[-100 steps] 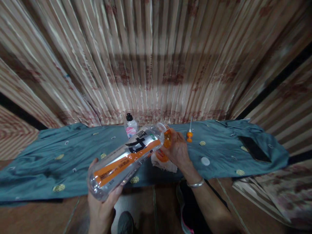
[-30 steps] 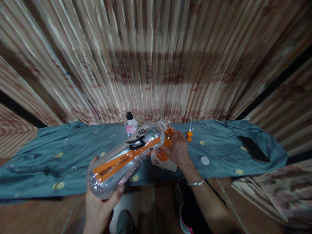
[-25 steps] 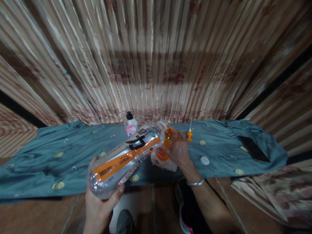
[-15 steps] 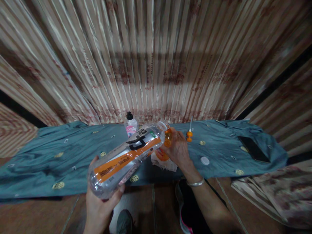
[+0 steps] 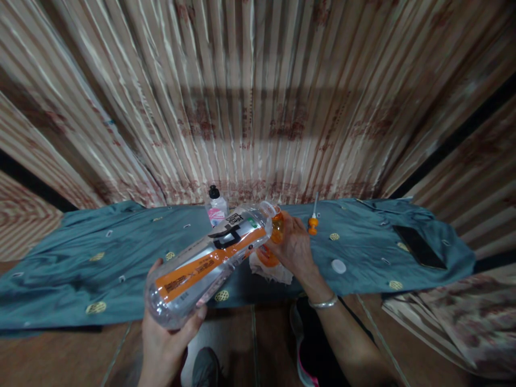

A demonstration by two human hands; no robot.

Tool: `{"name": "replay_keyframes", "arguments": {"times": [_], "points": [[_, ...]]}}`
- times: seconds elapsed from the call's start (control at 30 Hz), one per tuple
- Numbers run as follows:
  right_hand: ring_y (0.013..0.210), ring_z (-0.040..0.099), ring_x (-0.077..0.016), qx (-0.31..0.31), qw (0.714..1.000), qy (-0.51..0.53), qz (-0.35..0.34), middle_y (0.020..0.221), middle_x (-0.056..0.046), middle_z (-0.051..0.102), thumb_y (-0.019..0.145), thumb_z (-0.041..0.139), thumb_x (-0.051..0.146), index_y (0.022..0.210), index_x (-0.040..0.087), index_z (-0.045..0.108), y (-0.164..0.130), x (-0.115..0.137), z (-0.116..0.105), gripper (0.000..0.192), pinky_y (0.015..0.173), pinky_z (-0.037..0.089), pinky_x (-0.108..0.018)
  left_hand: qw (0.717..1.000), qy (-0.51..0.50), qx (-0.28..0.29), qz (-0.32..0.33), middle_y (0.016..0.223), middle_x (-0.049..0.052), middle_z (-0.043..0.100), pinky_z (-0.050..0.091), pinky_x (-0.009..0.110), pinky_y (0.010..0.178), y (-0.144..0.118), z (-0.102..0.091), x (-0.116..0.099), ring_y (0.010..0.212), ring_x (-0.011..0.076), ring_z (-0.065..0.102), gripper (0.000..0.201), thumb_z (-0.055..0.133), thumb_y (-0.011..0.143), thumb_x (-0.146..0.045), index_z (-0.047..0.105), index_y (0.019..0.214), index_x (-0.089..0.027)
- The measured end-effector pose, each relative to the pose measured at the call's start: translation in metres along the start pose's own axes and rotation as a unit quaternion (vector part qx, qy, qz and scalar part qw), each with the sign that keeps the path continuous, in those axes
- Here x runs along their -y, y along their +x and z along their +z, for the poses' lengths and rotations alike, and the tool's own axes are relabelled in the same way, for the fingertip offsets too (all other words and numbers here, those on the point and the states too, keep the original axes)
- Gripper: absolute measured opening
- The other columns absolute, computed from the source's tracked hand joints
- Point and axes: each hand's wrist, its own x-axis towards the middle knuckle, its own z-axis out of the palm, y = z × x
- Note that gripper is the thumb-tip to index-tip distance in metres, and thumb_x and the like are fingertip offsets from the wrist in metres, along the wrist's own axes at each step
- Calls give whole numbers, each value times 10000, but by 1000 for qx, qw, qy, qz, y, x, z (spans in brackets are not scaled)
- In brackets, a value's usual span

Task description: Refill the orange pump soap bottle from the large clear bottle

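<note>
Nothing moved, clear bottle (image 5: 209,258) tipped, orange bottle (image 5: 276,228)

A white cap (image 5: 338,266) and dark phone (image 5: 419,246) lie on teal cloth (image 5: 80,252).

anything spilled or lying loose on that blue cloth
No spill shows. A white cap lies loose on the blue cloth, and an orange nozzle top stands apart near the curtain. The left hand tips the big clear bottle toward the small orange bottle in the right hand.
</note>
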Motion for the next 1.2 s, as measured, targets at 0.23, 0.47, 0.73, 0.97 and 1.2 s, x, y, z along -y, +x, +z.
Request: {"name": "replay_keyframes", "arguments": {"times": [0.23,0.47,0.73,0.97,1.2], "points": [[979,681,-349,14,1000,11,17,1068,-169,749,931,673,439,1361,131,540,1,2,-2,545,884,575,-514,1000,-1,1,-8,1222,164,750,480,582,1148,0,1,-4,1154,396,724,953,851,650,-486,557,1481,-121],[965,690,-336,6,1000,4,15,1054,-157,751,945,649,470,1347,135,551,0,1,-1,532,882,579,-502,1000,-1,-3,-7,1277,197,734,429,612,1187,-1,1,-4,1237,434,689,965,850,656,-470,544,1495,-105],[962,690,-347,-2,1000,-3,8,1089,-184,757,918,677,462,1302,112,557,1,2,-1,533,876,589,-508,1000,-8,2,-10,1240,187,749,497,600,1123,0,1,-4,1156,418,723,966,852,661,-460,535,1503,-108],[956,686,-336,5,1000,6,14,1092,-163,753,938,648,471,1322,147,556,1,1,-2,510,876,578,-505,1000,0,6,-6,1211,159,760,494,599,1128,0,0,-3,1148,403,726,970,850,665,-476,521,1514,-141],[1003,679,-348,19,1000,2,9,1122,-180,740,943,650,475,1340,135,551,0,0,-2,532,889,574,-523,1000,12,2,-5,1256,149,742,467,594,1159,0,0,-2,1198,406,704,987,854,652,-495,521,1519,-160]]}}
